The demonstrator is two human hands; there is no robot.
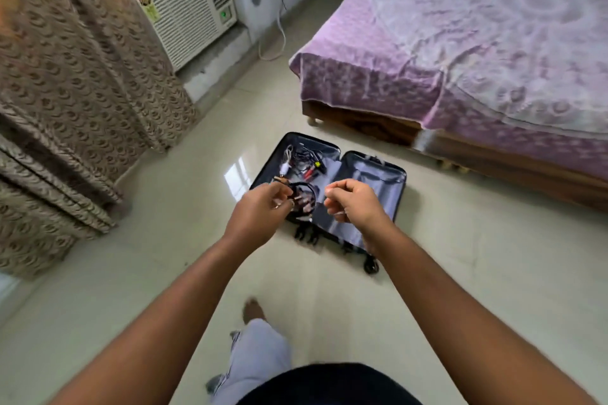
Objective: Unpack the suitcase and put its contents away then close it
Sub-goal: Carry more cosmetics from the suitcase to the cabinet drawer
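- Suitcase [371, 184] lying flat and splayed open on floor [460, 273], centre frame, wheels toward 6 o'clock; laid flat presumably so both halves stay reachable from standing.
- Left half packed with loose cables [304, 161] and connectors, bunched toward 11 o'clock of the case; right half showing only grey lining.
- Unpacking looks barely under way: most of the tangle sitting inside, lid nowhere near closing.
- Left hand [260, 210] at 9 o'clock of case centre, fingers curled, pinching a black coiled cable [304, 189] raised over the left half; likely held as a loop to keep it from snagging the rest.
- Right hand [353, 200] at 3 o'clock of the left hand, hovering over the case hinge line, fingers curled in; something thin and pale poking out at the fingertips, possibly a cable end. Cannot tell for sure what the grip holds.
- Both arms stretched forward and down, near straight, wrists roughly level, hands apart with the coil between them.
- One bare foot [253, 307] stepping forward at 6 o'clock, so body leaning toward the case.
- Bed [477, 43] with purple cover at 2 o'clock, curtain [65, 92] at 9 o'clock, window AC unit [184, 0] at 11 o'clock; no obvious put-away spot in view.
- Risk, as a guess: tangled leads dragging neighbours out when the coil lifts.
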